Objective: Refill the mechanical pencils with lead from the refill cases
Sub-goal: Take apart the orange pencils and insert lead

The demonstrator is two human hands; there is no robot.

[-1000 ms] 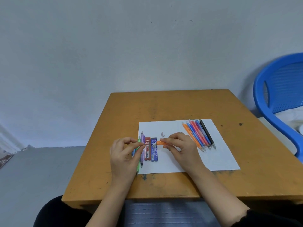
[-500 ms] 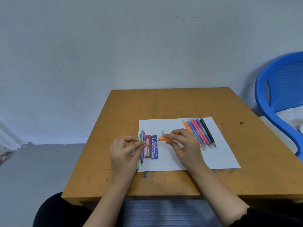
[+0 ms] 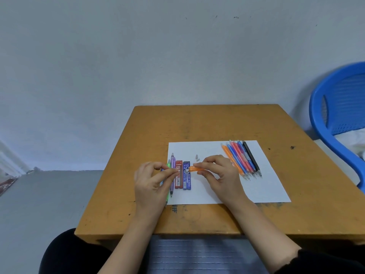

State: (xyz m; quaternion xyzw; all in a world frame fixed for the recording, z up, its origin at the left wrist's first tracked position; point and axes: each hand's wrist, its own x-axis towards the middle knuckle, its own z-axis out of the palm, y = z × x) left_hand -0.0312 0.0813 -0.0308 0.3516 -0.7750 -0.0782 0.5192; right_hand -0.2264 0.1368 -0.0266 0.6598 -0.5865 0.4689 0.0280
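"Faster 2B" is read on the red case (image 3: 178, 174), "PENCIL LEAD" on the blue case (image 3: 186, 177) touching it; both are laid at the paper's (image 3: 217, 194) 9 o'clock, contents unseen; the orange pencil (image 3: 196, 169) is gripped by the right hand (image 3: 219, 173) above the blue case; the left hand's (image 3: 152, 180) thumb and forefinger are pressed together; whether lead is pinched cannot be told.

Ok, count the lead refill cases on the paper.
2. The red case and the blue case lie side by side on the left part of the paper; none seems hidden.
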